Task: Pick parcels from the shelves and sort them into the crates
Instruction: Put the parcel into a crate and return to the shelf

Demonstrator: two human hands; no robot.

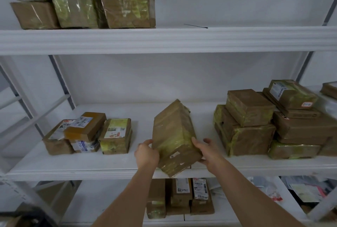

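Observation:
A long brown cardboard parcel (175,135) wrapped in clear tape sits tilted at the front edge of the middle shelf (113,170), its near end hanging over the edge. My left hand (145,154) grips its left side and my right hand (206,150) grips its right side near the bottom corner. No crate is in view.
Small labelled parcels (87,134) lie on the middle shelf to the left, and a taller stack of parcels (255,124) stands to the right. Several boxes (82,6) fill the upper shelf's left end. More parcels (182,197) and plastic mail bags (300,192) lie on the lower shelf.

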